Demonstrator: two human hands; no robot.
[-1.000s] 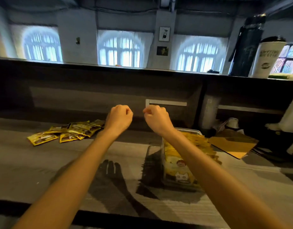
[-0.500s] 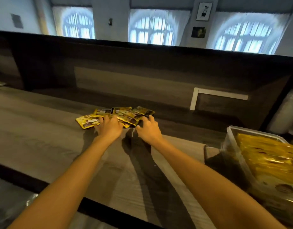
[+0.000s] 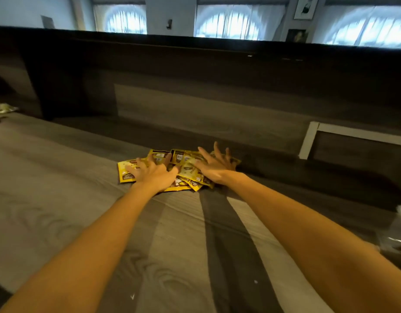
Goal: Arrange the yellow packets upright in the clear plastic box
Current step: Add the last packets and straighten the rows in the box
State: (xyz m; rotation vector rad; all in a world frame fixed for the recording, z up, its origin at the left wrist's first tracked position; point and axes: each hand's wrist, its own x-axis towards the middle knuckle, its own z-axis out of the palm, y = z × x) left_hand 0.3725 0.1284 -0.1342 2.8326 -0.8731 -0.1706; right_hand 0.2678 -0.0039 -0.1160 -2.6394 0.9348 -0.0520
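Observation:
A loose heap of several yellow packets (image 3: 186,168) lies flat on the grey wood-grain table, near the dark back panel. My left hand (image 3: 153,173) rests palm down on the left side of the heap with its fingers spread. My right hand (image 3: 214,167) lies on the right side of the heap, fingers spread and partly lifted. Neither hand has closed around a packet. Only a blurred corner of the clear plastic box (image 3: 398,229) shows at the right edge; its contents are out of view.
A tall dark panel (image 3: 195,91) rises just behind the packets. A white L-shaped strip (image 3: 310,141) is fixed to it on the right. Some crumpled wrappers (image 3: 0,108) lie at the far left edge. Bare table (image 3: 59,211) stretches around my forearms.
The view swung left, from the box to the heap. Both hands moved from raised fists down onto the packets and spread their fingers over them. The box slid almost out of view.

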